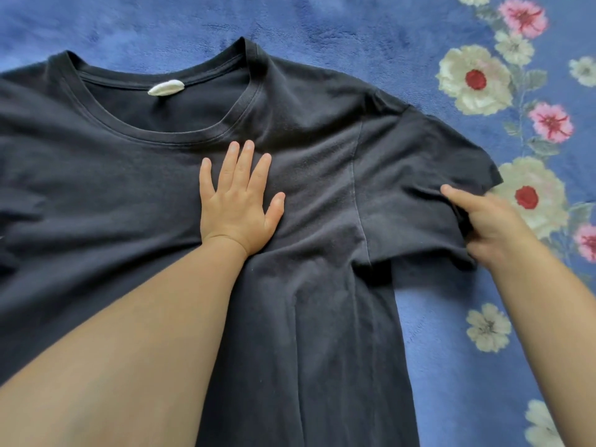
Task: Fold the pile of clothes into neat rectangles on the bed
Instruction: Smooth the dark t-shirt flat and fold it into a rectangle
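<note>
A dark navy T-shirt (129, 175) lies spread face up on the bed, its round collar and white neck label (166, 88) toward the far side. My left hand (237, 201) presses flat on the chest just below the collar, fingers straight and spread. My right hand (487, 224) grips the hem of the shirt's right sleeve (416, 175), thumb on top and fingers curled under the cloth. The sleeve is bunched where I hold it. The shirt's lower part runs out of view at the bottom.
The bed is covered by a blue plush blanket (322, 24) with white and pink flowers (474, 79) along the right side. Bare blanket shows above the collar and to the right of the shirt's body.
</note>
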Motion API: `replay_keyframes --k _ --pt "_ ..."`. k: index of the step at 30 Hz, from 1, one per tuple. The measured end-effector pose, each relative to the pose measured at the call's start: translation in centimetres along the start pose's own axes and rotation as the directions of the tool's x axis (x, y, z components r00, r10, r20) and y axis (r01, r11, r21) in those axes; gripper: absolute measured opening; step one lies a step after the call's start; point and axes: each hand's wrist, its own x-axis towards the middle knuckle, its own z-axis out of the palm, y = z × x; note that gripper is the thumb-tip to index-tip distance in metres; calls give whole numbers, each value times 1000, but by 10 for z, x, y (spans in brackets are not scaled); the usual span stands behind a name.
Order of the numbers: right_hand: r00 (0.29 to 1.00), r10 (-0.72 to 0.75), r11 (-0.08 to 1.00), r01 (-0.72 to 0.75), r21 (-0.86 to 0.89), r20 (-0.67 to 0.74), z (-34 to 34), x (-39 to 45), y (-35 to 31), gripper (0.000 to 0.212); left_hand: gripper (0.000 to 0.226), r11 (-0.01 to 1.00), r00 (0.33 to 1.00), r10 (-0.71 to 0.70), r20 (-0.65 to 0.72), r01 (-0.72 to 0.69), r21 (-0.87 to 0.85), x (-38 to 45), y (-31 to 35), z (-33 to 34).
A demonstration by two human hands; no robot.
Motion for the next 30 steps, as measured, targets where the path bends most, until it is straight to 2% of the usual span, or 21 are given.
replay_keyframes --k 3,5,6,8,9,10,12,14,15,16,18,20,21,23,25,28,30 --pt "974 -212 974 204 -95 -84 4 -6 -18 10 61 999 1000 20 14 -20 -50 2 -3 -1" --pt "934 -348 925 328 -190 -80 7 -19 -36 10 60 987 997 63 43 -56 -154 3 -9 -5" --pt "912 -405 891 378 -251 -62 10 -27 -45 9 60 957 996 74 46 -57 -286 2 -11 -10" --pt "871 -490 814 452 -363 -14 26 -50 -63 8 58 801 999 -8 -41 -18 -599 -5 -18 -27" --pt "847 -532 767 489 -416 16 40 -61 -70 8 56 730 990 -96 -105 -2 -683 -11 -25 -37" --pt "820 -569 709 527 -468 61 56 -72 -76 11 54 709 969 -178 -169 7 -705 -17 -33 -47" --pt "813 -533 641 569 -515 235 94 -93 -79 30 51 742 939 -230 -257 -2 -670 -31 -56 -59" --pt "861 -302 727 486 -486 408 128 -107 -72 63 48 796 920 -232 -315 -6 -605 -40 -81 -65" --pt "870 -219 743 442 -503 442 140 -111 -66 70 47 822 912 -241 -331 10 -570 -44 -94 -66" --pt "872 -199 718 440 -540 446 147 -111 -56 71 48 852 909 -246 -336 37 -522 -49 -108 -65" --pt "865 -300 594 499 -631 402 151 -106 -37 61 56 910 925 -236 -296 104 -401 -60 -130 -54" --pt "825 -393 376 548 -747 407 149 -100 -15 53 62 953 961 -199 -190 145 -265 -74 -145 -39" --pt "803 -382 250 567 -785 458 148 -98 -2 53 65 967 973 -178 -146 145 -209 -79 -149 -32" --pt "794 -249 15 575 -818 554 145 -93 24 57 68 978 979 -162 -121 143 -155 -81 -153 -22" --pt "798 -124 -147 573 -806 590 142 -89 48 66 66 978 976 -171 -137 151 -146 -79 -152 -15" --pt "755 -101 -240 613 -753 647 137 -92 73 89 65 982 972 -163 -169 143 -126 -77 -153 -11" --pt "714 -84 -255 659 -708 695 130 -98 84 86 65 984 972 -156 -177 137 -115 -77 -154 -9"
